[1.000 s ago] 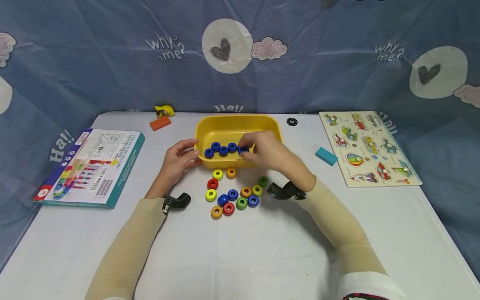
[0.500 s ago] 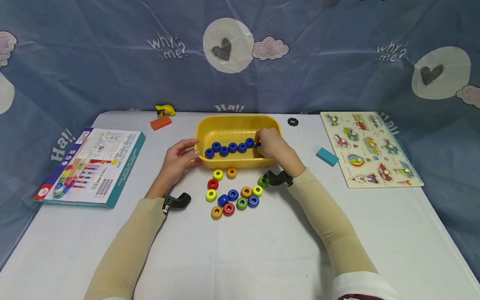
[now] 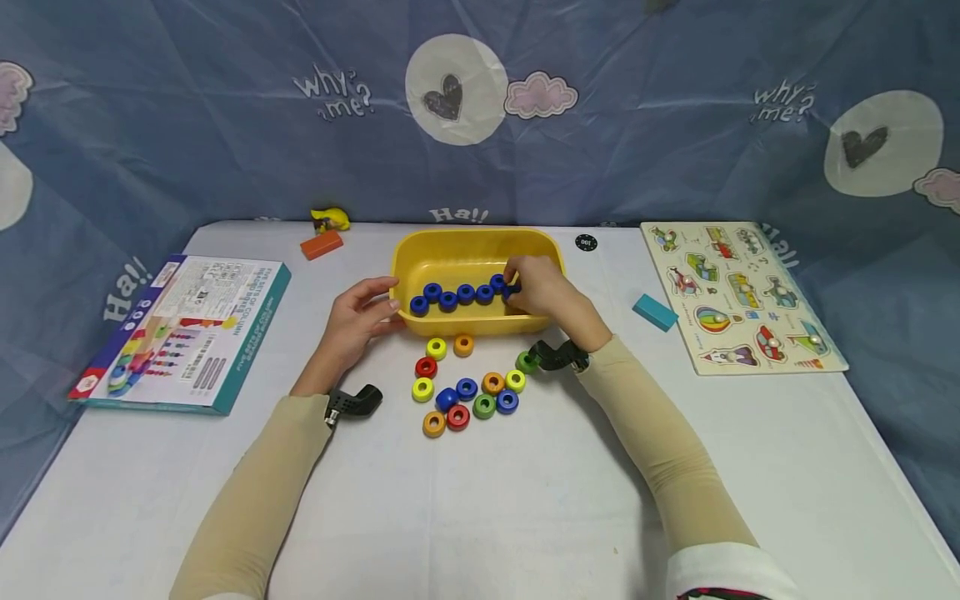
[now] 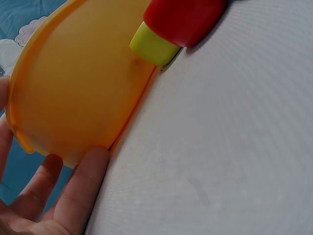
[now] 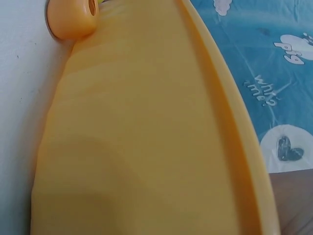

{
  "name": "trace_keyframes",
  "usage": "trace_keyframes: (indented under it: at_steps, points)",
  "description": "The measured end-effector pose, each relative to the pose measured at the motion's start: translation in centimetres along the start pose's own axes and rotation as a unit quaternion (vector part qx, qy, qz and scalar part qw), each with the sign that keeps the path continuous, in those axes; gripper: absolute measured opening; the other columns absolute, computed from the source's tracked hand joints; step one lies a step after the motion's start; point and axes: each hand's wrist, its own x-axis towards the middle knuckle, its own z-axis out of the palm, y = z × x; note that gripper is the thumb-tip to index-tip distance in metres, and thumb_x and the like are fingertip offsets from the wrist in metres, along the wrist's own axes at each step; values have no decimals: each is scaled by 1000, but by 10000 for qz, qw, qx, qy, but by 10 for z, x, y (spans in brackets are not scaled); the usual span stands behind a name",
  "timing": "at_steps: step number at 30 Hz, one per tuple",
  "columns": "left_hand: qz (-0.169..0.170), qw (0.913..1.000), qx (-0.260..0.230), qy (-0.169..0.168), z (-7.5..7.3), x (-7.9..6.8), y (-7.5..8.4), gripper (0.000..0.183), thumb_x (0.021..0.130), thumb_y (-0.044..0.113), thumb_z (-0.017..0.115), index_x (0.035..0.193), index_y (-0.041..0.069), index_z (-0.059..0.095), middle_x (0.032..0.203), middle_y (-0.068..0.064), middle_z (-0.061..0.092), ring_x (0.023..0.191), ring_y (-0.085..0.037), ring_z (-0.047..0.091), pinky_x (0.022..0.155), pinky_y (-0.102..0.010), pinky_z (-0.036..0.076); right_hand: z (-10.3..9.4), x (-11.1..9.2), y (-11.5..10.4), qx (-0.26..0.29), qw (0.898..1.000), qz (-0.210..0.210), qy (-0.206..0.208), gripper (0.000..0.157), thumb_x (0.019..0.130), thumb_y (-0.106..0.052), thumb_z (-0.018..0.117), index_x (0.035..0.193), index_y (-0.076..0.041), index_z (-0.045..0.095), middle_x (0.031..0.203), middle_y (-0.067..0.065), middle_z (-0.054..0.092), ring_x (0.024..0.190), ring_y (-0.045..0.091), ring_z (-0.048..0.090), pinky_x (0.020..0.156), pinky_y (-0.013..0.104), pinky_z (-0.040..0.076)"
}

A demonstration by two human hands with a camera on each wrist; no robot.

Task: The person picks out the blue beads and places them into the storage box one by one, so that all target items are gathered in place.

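In the head view, a yellow tub (image 3: 480, 323) stands at the back middle. My left hand (image 3: 360, 313) grips its left end, fingertips at the rim; the left wrist view has those fingers (image 4: 80, 193) against the outer wall. Several blue ring beads (image 3: 466, 294) form a zigzag row inside. At the row's right end my right hand (image 3: 542, 287) reaches into the tub and pinches a blue ring bead (image 3: 512, 289), partly hidden by the fingers. On the table in front lie loose ring beads in red (image 3: 458, 417), yellow (image 3: 423, 389), orange (image 3: 434, 424), green (image 3: 484, 407) and blue (image 3: 507, 402).
A boxed toy set (image 3: 187, 333) lies at left and a wooden picture puzzle (image 3: 742, 300) at right. A teal block (image 3: 655, 312), an orange block (image 3: 322, 245), a yellow figure (image 3: 330, 219) and a black disc (image 3: 586, 242) sit around the tub. A printed cloth (image 3: 465, 183) hangs behind.
My right hand has let go of one blue bead in the row, moved right to another blue bead, then shifted slightly left with it toward the row's end. My left hand stays at the tub.
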Motion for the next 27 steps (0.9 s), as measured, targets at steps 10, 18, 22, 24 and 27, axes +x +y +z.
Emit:
trace_keyframes:
  at_steps: [10, 18, 22, 24, 27]
  points:
    - [-11, 10000, -52, -4, 0, 0, 0, 43, 94, 15, 65, 134, 4, 52, 135, -6, 47, 111, -19, 59, 82, -27, 60, -4, -7, 1, 19, 9988, -319, 367, 30, 86, -14, 68, 114, -4, 63, 107, 14, 68, 95, 27, 62, 83, 37, 55]
    - [7, 10000, -28, -55, -1, 1, 0, 46, 93, 20, 65, 134, 4, 52, 134, -4, 48, 110, -18, 59, 81, -26, 60, -15, -47, -24, 1090, 9646, -2307, 669, 19, 85, -12, 71, 103, -5, 68, 101, 10, 71, 81, 20, 65, 72, 34, 58]
    - [-7, 10000, -57, -69, 0, 1, 0, 45, 94, 17, 64, 135, 3, 51, 136, -7, 47, 112, -21, 58, 81, -27, 60, 1, -65, -41, 949, 9439, -3147, -326, 20, 86, -13, 69, 105, -7, 70, 102, 6, 72, 84, 19, 65, 75, 30, 58]
    - [-5, 10000, -62, -59, 0, 1, -1, 44, 95, 14, 62, 135, 2, 50, 138, -9, 46, 113, -23, 58, 81, -26, 60, 12, -69, -46, 693, 9405, -3233, -785, 23, 86, -13, 70, 108, -8, 70, 104, 5, 71, 86, 18, 64, 78, 27, 57]
    - [-3, 10000, -57, -42, 0, 1, -1, 43, 95, 12, 61, 135, 1, 49, 140, -12, 45, 115, -25, 57, 81, -26, 60, 26, -70, -50, 301, 9411, -3138, -1222, 27, 85, -14, 73, 111, -10, 70, 99, 2, 69, 82, 15, 60, 75, 21, 53]
